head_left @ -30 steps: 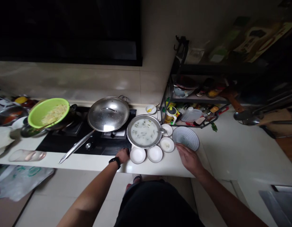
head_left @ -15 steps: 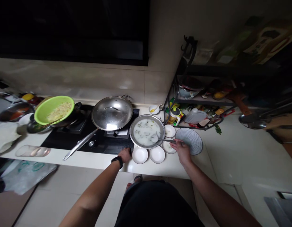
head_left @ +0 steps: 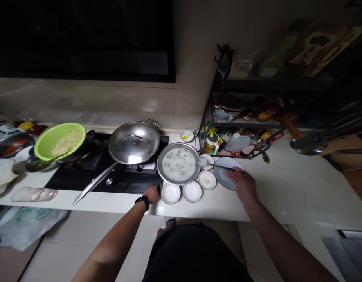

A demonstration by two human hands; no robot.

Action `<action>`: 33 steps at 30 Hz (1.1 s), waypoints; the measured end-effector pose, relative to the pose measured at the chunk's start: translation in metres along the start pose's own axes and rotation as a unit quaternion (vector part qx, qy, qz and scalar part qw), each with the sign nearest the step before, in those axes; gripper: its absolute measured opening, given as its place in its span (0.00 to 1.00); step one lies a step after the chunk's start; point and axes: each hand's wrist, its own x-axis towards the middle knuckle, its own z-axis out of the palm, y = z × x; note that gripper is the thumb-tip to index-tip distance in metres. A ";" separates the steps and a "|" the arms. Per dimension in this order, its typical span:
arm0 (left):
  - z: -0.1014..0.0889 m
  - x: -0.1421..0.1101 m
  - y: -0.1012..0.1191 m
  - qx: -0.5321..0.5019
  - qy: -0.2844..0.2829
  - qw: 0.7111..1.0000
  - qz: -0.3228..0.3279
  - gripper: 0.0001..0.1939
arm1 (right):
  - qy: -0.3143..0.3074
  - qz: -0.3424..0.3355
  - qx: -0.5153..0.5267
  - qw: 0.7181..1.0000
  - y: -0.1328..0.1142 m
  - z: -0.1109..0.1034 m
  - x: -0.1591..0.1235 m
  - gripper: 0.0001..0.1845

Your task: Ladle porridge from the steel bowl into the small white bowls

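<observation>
My right hand (head_left: 243,183) grips the handle of a metal ladle (head_left: 216,165) whose bowl hovers over a small white bowl (head_left: 207,160) just right of the steel pan of white soup (head_left: 178,164). The hand lies over a blue patterned plate (head_left: 224,172). My left hand (head_left: 152,193), with a black watch at the wrist, rests with its fingers curled on the counter edge beside an empty white bowl (head_left: 170,193). Two more white bowls (head_left: 192,191) (head_left: 207,179) sit along the pan's front.
A lidded frying pan (head_left: 134,141) stands on the black hob (head_left: 89,174), its long handle reaching toward the counter edge. A green bowl of noodles (head_left: 60,140) is at the left. A rack of bottles and jars (head_left: 236,137) stands at the right.
My right hand has drawn the ladle out of the soup pan to the right; its bowl now sits over the small white bowl. The left hand has stayed put.
</observation>
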 end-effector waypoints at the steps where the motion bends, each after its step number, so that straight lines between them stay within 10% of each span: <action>1: 0.000 0.000 0.000 -0.002 0.000 1.000 0.001 0.13 | 0.007 -0.011 -0.008 1.000 -0.003 -0.002 0.005 0.23; 11: 0.000 0.000 0.000 0.000 -0.005 1.000 0.004 0.14 | -0.088 -0.135 -0.269 0.950 0.004 0.009 0.020 0.22; 16: -0.002 -0.003 0.003 0.000 0.004 1.000 0.004 0.15 | -0.310 -0.307 -0.398 0.807 -0.004 0.010 -0.004 0.14; 19: -0.005 -0.005 0.005 -0.006 0.000 1.000 0.011 0.14 | -0.334 -0.378 -0.418 0.756 -0.005 0.018 -0.021 0.19; 25: -0.006 -0.007 0.007 0.003 0.000 1.000 0.005 0.15 | -0.319 -0.327 -0.356 0.815 0.024 0.049 -0.041 0.19; 30: -0.003 -0.005 0.006 0.013 0.004 1.000 0.002 0.16 | -0.190 -0.084 -0.226 0.952 0.049 0.058 -0.037 0.26; 33: -0.001 -0.004 0.004 0.015 0.007 1.000 0.005 0.15 | -0.119 0.029 -0.114 0.986 0.050 0.054 -0.031 0.26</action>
